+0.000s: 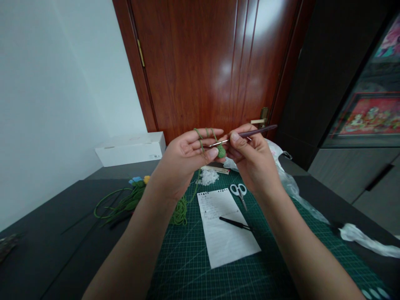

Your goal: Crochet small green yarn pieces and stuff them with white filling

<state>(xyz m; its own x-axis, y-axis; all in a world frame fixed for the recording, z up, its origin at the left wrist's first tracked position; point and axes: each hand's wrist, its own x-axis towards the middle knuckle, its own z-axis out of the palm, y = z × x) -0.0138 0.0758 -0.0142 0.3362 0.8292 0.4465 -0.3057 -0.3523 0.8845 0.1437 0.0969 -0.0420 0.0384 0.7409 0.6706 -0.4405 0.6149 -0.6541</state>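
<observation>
Centre frame, the left hand (184, 160) pinches a small green crocheted piece (221, 151) at the thumb tip, green yarn (204, 132) looped over its spread fingers; the right hand (250, 156) grips a slim dark-purple crochet hook (253, 134) – tip touching the piece.

Cutting mat (184, 275): dark green, gridded in white
Crochet piece (221, 152): green, held above the mat
Crochet hook (254, 133): dark purple handle, above the mat
Scissors (238, 191): white handles, on the mat
Door (200, 62): reddish-brown, grained, beyond the mat
</observation>
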